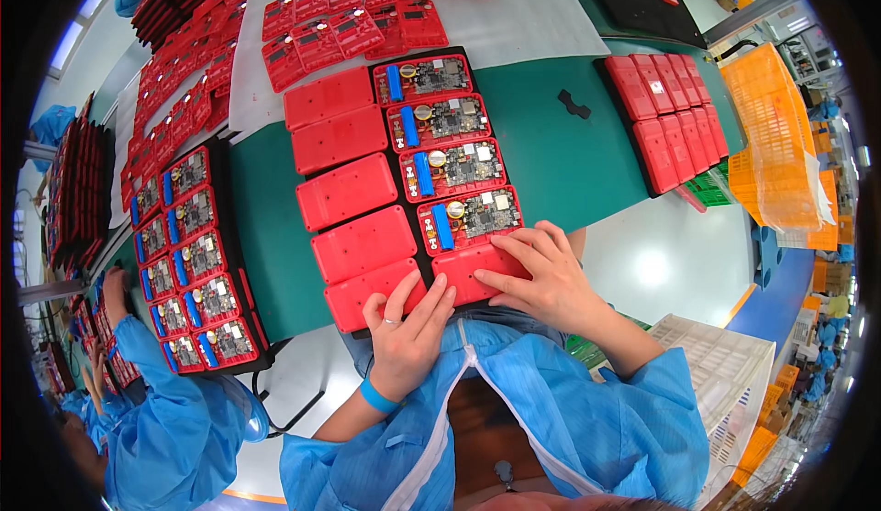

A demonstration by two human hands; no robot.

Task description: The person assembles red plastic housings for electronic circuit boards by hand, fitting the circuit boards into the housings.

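Observation:
On a black tray [424, 256] at the table's near edge lie two columns of red cases. The left column shows red covers [347, 192] face up. The right column holds open red housings [451, 164], each with a circuit board, a blue battery and a round coin cell. At its near end, a red cover [470, 269] is between my hands. My right hand [560, 289] grips its right end, thumb on top and fingers at the far edge. My left hand [411, 341], fingers outstretched, rests over its left edge and the neighbouring cover.
Another tray of open housings [197, 268] stands left, beside a co-worker's blue sleeve [184, 419]. Red housing parts [321, 38] lie on white sheeting at the back. A tray of red cases [665, 121] sits right, near a black piece [574, 105] and orange crates [771, 126].

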